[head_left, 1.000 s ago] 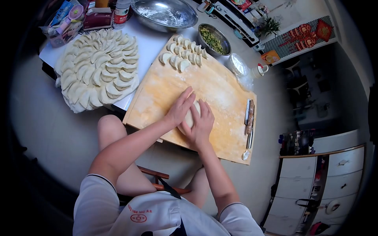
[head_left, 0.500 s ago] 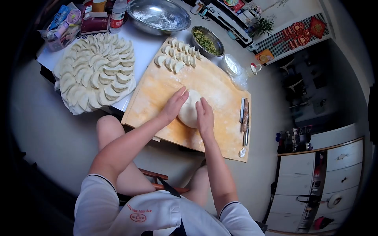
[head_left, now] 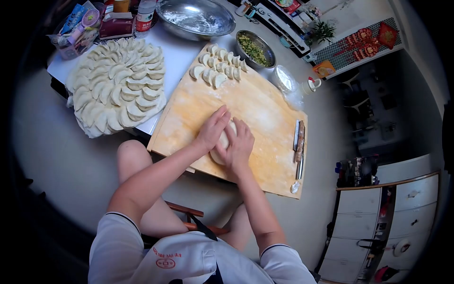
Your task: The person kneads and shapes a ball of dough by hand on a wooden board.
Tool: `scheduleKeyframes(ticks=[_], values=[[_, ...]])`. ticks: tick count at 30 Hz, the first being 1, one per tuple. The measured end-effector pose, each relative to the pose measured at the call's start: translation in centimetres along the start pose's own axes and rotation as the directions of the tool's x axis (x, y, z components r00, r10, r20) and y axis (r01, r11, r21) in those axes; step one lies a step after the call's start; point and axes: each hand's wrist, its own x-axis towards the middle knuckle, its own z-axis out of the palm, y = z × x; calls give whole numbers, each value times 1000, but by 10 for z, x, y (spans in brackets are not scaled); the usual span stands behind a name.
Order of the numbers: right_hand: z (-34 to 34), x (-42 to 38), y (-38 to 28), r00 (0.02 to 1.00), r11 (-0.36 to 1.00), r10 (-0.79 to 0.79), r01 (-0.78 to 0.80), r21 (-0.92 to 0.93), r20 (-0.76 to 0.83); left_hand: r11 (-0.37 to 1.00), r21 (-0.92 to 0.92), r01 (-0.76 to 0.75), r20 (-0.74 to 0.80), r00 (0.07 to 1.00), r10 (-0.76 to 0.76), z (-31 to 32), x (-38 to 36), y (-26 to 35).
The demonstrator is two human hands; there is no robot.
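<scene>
A smooth pale lump of dough (head_left: 227, 136) lies on the floured wooden board (head_left: 269, 165), partly covered by both hands. My left hand (head_left: 213, 128) presses on its left side with the fingers pointing up and inward. On the right side and over the top rests my right hand (head_left: 240, 144), its thumb crossing the dough toward the left hand. Rows of folded dumplings (head_left: 219, 80) stand at the board's far left corner. A knife and a rolling pin (head_left: 300, 142) lie along its right edge.
Left of the board is a floured tray crowded with dumplings (head_left: 116, 87). Behind stand a large metal bowl (head_left: 196, 19), a bowl of green filling (head_left: 255, 48), a bottle (head_left: 144, 19) and a basket of small items (head_left: 71, 45). A plastic bag (head_left: 289, 87) sits by the far right edge.
My right hand has turned inward over the dough, and the hands are closer together. Less of the dough shows. The whole view has shifted slightly.
</scene>
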Motion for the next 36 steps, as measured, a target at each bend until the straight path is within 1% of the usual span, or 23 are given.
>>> scheduleKeyframes(ticks=[1,3,4,7,8,11,14,16,17,18,19,21,22,23,24,25,26,29,31,32,33,35,36], values=[[4,7,3,999,999,38,-38,16,38,999,27,-34,-6,999,34,-1,-1,-4],[2,29,9,951,964,245,-260,62,190,994,105,-34,-5,999,34,-5,1,-8],[-1,42,13,907,930,330,-359,73,262,989,140,-44,-8,999,45,-7,3,-8],[3,63,31,763,777,550,-617,128,340,982,177,-65,-11,998,68,-11,4,-3],[2,65,35,736,737,571,-654,168,363,991,126,-33,-5,999,34,-10,2,-1],[2,49,45,773,755,535,-619,217,343,999,46,-6,26,1000,5,-7,3,-6],[-15,21,37,856,732,432,-517,443,286,964,261,-61,61,997,47,1,-1,-16],[-41,3,15,848,721,431,-530,447,309,975,221,-27,26,999,22,-2,6,-21],[-58,-10,3,842,748,419,-532,397,340,978,207,-14,15,1000,11,-3,9,-21],[-74,-23,-9,836,773,405,-529,349,370,973,224,-57,8,998,57,-4,7,-9],[-87,-30,-17,828,798,389,-522,302,403,980,189,-58,14,998,56,-4,7,-5],[-103,-32,-24,836,835,425,-510,205,346,992,119,-51,18,999,49,-5,4,-4],[-106,-34,-24,838,847,445,-509,155,316,991,124,-46,21,999,44,-6,2,-4],[-98,-33,-22,929,939,299,-328,105,219,991,128,-42,27,999,39,-5,0,-5],[-81,-31,-17,983,990,132,-138,36,128,990,133,-41,35,999,37,-3,0,-5],[-60,-28,-13,998,997,-50,52,-50,48,993,117,-31,29,999,27,-1,-1,-3],[-34,-23,-15,995,995,-82,85,-52,59,994,104,-19,22,1000,17,0,-3,0],[-4,4,7,993,1000,17,-18,8,118,996,86,-23,5,1000,23,-6,5,-1],[-10,32,6,921,955,256,-289,73,294,995,93,-26,-6,1000,26,-5,5,-5],[-13,48,10,858,908,352,-411,88,376,994,107,-38,-28,999,41,-7,8,-4],[-11,58,19,807,846,423,-515,140,412,991,123,-48,-52,997,55,-8,7,-1],[-6,71,39,690,685,529,-691,233,494,995,96,-19,-32,999,22,-10,5,5],[-4,69,44,711,666,517,-684,299,477,997,79,-12,-25,1000,15,-10,4,4]])
